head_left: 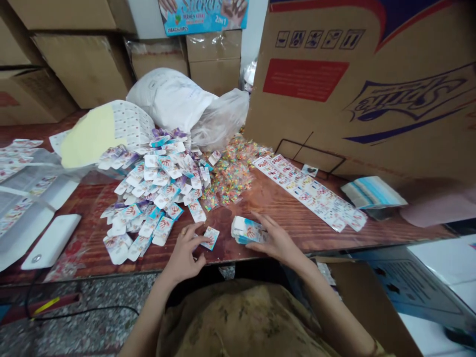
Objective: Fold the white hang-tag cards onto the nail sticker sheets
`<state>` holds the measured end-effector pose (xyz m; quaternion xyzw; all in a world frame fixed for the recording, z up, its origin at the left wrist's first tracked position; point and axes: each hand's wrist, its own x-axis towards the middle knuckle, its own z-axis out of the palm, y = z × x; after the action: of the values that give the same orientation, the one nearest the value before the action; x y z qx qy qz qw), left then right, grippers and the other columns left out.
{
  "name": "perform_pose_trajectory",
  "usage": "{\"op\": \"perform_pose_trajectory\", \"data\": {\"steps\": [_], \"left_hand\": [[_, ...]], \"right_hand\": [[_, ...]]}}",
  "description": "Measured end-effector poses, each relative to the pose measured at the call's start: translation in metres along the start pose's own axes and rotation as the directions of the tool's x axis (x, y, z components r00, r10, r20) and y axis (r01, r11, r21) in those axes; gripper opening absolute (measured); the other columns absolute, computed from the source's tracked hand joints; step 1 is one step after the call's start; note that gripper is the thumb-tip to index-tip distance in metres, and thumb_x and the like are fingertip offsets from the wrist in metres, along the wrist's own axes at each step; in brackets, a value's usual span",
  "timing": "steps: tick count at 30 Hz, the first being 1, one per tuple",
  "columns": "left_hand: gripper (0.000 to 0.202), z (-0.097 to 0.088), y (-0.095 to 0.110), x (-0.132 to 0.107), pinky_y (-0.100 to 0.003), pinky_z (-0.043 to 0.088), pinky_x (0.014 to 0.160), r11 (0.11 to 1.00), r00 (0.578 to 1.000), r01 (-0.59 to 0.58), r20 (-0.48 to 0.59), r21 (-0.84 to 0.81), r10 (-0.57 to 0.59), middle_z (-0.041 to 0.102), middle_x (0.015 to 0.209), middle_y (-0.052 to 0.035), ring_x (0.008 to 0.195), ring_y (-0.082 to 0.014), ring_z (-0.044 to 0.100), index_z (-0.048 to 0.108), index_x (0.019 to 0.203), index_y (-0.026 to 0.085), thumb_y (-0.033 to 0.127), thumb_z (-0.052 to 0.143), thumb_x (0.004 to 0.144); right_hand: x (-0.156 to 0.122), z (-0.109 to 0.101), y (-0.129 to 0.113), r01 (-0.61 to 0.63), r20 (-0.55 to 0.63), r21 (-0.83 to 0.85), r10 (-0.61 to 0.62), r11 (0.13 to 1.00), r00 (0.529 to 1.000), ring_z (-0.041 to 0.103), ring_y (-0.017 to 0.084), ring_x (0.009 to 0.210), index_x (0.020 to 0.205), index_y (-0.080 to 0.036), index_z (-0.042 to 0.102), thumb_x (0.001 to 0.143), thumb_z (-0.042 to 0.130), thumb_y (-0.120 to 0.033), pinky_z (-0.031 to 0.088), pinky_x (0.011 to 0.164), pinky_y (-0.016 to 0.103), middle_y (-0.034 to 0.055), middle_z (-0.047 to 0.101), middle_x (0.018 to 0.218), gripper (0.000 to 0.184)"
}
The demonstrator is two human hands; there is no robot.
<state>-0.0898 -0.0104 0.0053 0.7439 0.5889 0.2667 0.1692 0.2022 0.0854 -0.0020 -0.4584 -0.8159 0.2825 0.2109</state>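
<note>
A small stack of blue-and-white printed packets (243, 229) sits near the table's front edge. My right hand (277, 239) grips its right end, thumb on the near side and fingers on the far side. To the left, a single small packet (211, 238) lies on the tabletop. My left hand (189, 252) rests beside it, fingertips at its left edge and thumb apart. Beyond my left hand spreads a heap of similar packets (163, 181), many showing a hand picture. Right of that heap lies a pile of small clear sachets with colourful bits (234, 171).
Printed sticker sheets (308, 191) lie right of the sachets, near a blue-and-white bundle (374, 192). A large carton (357, 99) stands behind them. White bags (171, 99) are at the back; a white power bank-like device (52, 242) lies left, cable attached.
</note>
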Motion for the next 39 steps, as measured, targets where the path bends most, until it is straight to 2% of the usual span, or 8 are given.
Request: {"op": "perform_pose_trajectory", "data": {"steps": [4, 7, 18, 22, 28, 33, 36, 39], "left_hand": [[0.014, 0.004, 0.006, 0.001, -0.051, 0.037, 0.105, 1.000, 0.995, 0.024, -0.097, -0.021, -0.026, 0.055, 0.131, -0.0097, 0.124, -0.0292, 0.048, 0.067, 0.093, 0.022, 0.020, 0.061, 0.081], [0.015, 0.012, 0.008, 0.003, -0.049, 0.038, 0.105, 0.999, 0.986, 0.034, -0.165, 0.041, -0.027, 0.059, 0.124, -0.0100, 0.120, -0.0268, 0.050, 0.066, 0.098, 0.022, 0.029, 0.060, 0.087], [0.012, 0.022, 0.023, 0.009, -0.049, 0.042, 0.103, 0.963, 0.954, -0.010, -0.285, 0.269, 0.089, 0.059, 0.120, -0.0107, 0.126, -0.0308, 0.042, 0.066, 0.097, 0.020, 0.024, 0.057, 0.092], [0.012, 0.025, 0.030, 0.011, -0.048, 0.043, 0.101, 0.958, 0.952, -0.050, -0.278, 0.284, 0.132, 0.061, 0.115, -0.0106, 0.123, -0.0300, 0.044, 0.067, 0.098, 0.020, 0.023, 0.056, 0.092], [0.011, 0.033, 0.028, 0.004, -0.046, 0.046, 0.096, 0.955, 0.980, -0.042, -0.173, 0.295, 0.097, 0.058, 0.118, -0.0104, 0.113, -0.0268, 0.051, 0.065, 0.099, 0.021, 0.023, 0.058, 0.091], [0.013, 0.032, 0.023, -0.004, -0.047, 0.045, 0.098, 0.951, 0.982, -0.091, -0.135, 0.296, 0.135, 0.058, 0.119, -0.0087, 0.112, -0.0255, 0.052, 0.065, 0.099, 0.023, 0.017, 0.057, 0.089], [0.016, 0.029, 0.020, -0.009, -0.047, 0.044, 0.100, 0.955, 0.980, -0.104, -0.137, 0.276, 0.146, 0.059, 0.120, -0.0078, 0.113, -0.0240, 0.052, 0.065, 0.099, 0.024, 0.015, 0.057, 0.088], [0.021, 0.026, 0.017, -0.015, -0.049, 0.040, 0.105, 0.960, 0.978, -0.101, -0.149, 0.261, 0.143, 0.060, 0.121, -0.0067, 0.115, -0.0239, 0.052, 0.065, 0.100, 0.025, 0.011, 0.056, 0.087]], "right_hand": [[-0.001, -0.008, 0.002, 0.023, 0.000, -0.050, -0.023, 0.998, 1.000, 0.062, 0.029, 0.109, 0.126, -0.021, 0.061, 0.074, 0.074, -0.048, 0.050, 0.092, 0.041, 0.0118, 0.064, 0.118, 0.060], [0.000, -0.013, -0.002, 0.043, 0.014, -0.045, -0.042, 0.998, 0.999, 0.064, 0.027, 0.103, 0.120, -0.019, 0.064, 0.078, 0.071, -0.045, 0.052, 0.088, 0.039, 0.0114, 0.066, 0.113, 0.049], [0.000, -0.005, -0.004, -0.001, -0.007, -0.094, 0.000, 0.996, 1.000, 0.066, 0.027, 0.099, 0.116, -0.018, 0.064, 0.075, 0.071, -0.040, 0.053, 0.085, 0.038, 0.0104, 0.067, 0.107, 0.047], [0.001, -0.002, -0.005, 0.009, -0.032, -0.066, -0.012, 0.998, 0.999, 0.066, 0.026, 0.097, 0.116, -0.017, 0.062, 0.076, 0.069, -0.040, 0.052, 0.084, 0.036, 0.0104, 0.067, 0.105, 0.046], [0.001, 0.001, 0.002, 0.087, 0.083, -0.141, -0.076, 0.986, 0.994, 0.061, 0.031, 0.108, 0.126, -0.019, 0.057, 0.073, 0.068, -0.032, 0.049, 0.091, 0.044, 0.0126, 0.066, 0.116, 0.056], [0.015, -0.020, 0.018, 0.121, 0.104, -0.194, -0.103, 0.973, 0.989, 0.060, 0.034, 0.110, 0.127, -0.021, 0.057, 0.070, 0.072, -0.038, 0.050, 0.090, 0.047, 0.0139, 0.064, 0.122, 0.062], [0.038, -0.022, -0.007, 0.174, 0.028, -0.134, -0.172, 0.976, 0.985, 0.060, 0.033, 0.111, 0.124, -0.024, 0.059, 0.075, 0.071, -0.047, 0.049, 0.092, 0.045, 0.0125, 0.063, 0.122, 0.056], [0.070, 0.007, -0.058, 0.188, -0.026, -0.037, -0.189, 0.981, 0.982, 0.065, 0.026, 0.096, 0.107, -0.023, 0.063, 0.090, 0.056, -0.044, 0.051, 0.085, 0.038, 0.0098, 0.068, 0.103, 0.028]]}}
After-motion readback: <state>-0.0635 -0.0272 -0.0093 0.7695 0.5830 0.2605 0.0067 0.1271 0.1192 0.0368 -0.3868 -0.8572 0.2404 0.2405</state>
